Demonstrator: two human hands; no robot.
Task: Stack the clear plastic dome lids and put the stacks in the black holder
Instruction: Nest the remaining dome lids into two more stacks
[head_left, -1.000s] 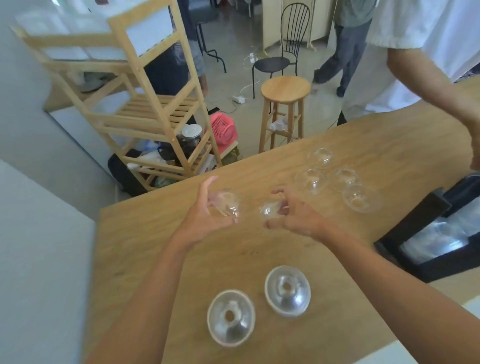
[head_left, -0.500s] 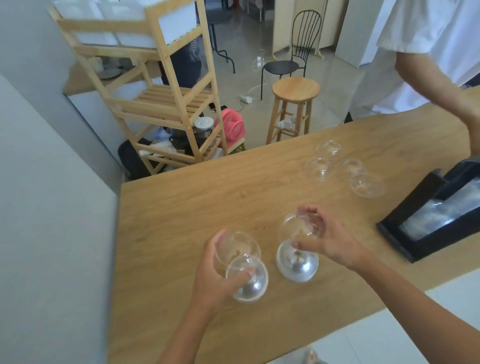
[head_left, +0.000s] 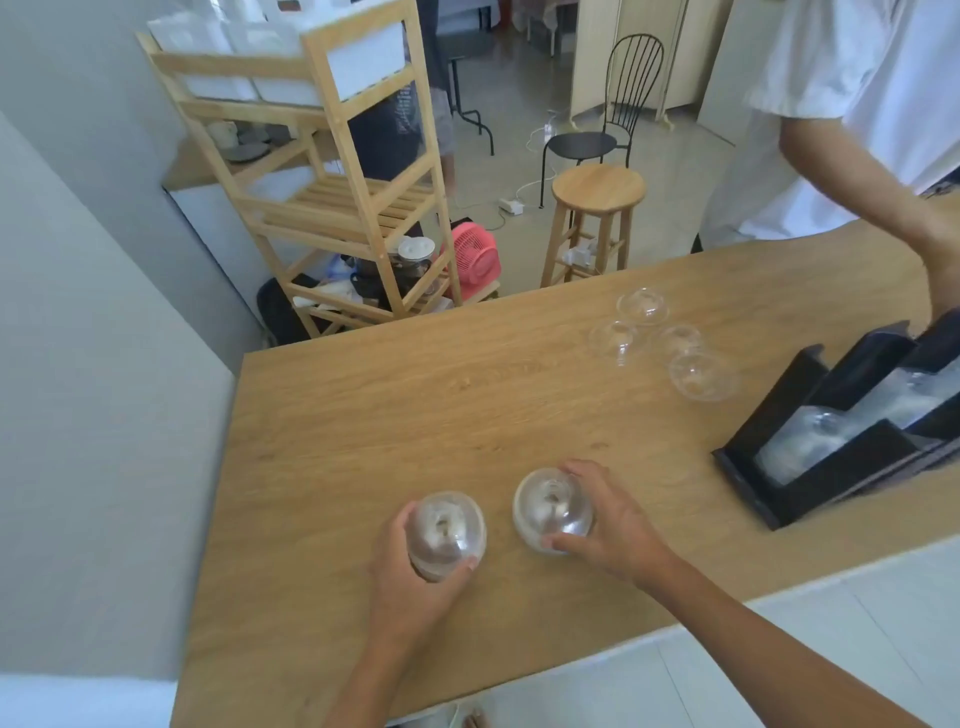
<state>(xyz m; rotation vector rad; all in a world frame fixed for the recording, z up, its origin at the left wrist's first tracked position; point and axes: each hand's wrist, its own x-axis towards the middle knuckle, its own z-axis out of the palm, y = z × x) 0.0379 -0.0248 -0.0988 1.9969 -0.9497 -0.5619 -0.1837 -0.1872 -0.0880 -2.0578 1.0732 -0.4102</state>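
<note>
L hand fingers are curling round a small stack of clear dome lids, thumb pinching its near rim. R hand is gripping a second stack just beside it, both apparently resting on the desk near its front edge. Lids are looking v. light, thin, springy & slick, prob. easy to crush, so holding gently at the rim is seeming best. Four loose lids are lying further back near the black holder at R, w/ a wooden rack, stool, chair & another person standing beyond.
</note>
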